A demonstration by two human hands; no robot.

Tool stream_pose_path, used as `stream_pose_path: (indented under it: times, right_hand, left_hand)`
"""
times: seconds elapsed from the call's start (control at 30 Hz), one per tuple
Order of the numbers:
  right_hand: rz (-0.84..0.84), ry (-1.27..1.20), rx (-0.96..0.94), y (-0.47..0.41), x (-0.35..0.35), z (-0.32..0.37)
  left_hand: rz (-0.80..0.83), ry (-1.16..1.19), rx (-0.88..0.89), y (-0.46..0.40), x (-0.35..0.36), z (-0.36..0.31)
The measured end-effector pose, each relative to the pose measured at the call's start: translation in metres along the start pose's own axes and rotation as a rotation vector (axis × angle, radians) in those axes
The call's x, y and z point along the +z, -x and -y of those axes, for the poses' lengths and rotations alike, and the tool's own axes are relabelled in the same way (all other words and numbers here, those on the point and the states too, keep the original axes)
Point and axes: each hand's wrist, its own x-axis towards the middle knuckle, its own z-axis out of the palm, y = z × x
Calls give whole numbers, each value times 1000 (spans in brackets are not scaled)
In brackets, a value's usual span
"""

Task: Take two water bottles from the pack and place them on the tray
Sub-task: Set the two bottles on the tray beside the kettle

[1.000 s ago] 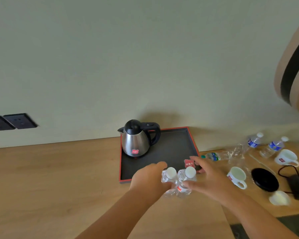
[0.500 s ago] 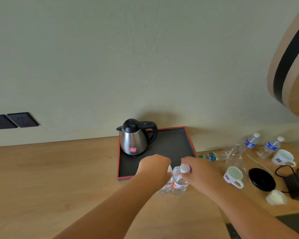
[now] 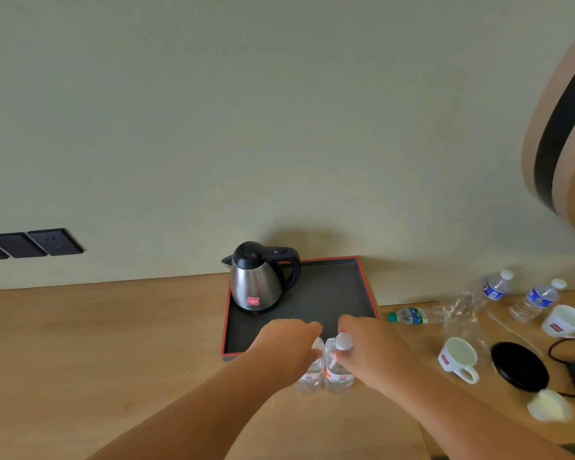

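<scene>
We grasp one water bottle in our left hand and one in our right hand, both upright beside the red-rimmed tray.

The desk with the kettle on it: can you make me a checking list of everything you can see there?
Surface: wooden desk, against a pale wall.
Job's things: two small water bottles, red labels, white caps, upright side by side just in front of the tray; not on it yet. Torn plastic pack wrap lies right of the tray.
Clutter: steel kettle on the tray; a green-capped bottle lying down; two blue-label bottles; two white mugs; a black round base.
Hands: left hand and right hand, each gripping one bottle.
Cables: black cord at far right.
Surroundings: dark wall sockets.
</scene>
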Motion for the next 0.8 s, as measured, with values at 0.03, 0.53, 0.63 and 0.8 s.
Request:
stream_pose_path:
  times: [0.03, 0.53, 0.63, 0.8]
  right_hand:
    - [3, -4, -1, -2, -2, -1]
    - [-98, -87, -16, -86, -81, -47]
    - [-119, -95, -31, -113, -89, -61]
    - [-154, -70, -21, -163, -92, -85]
  left_hand:
    - [6, -6, -1, -1, -2, -1]
    - [-122, 41, 7, -89, -74, -5]
    - [-142, 91, -17, -121, -81, -1]
    - [-184, 144, -74, -172, -81, 9]
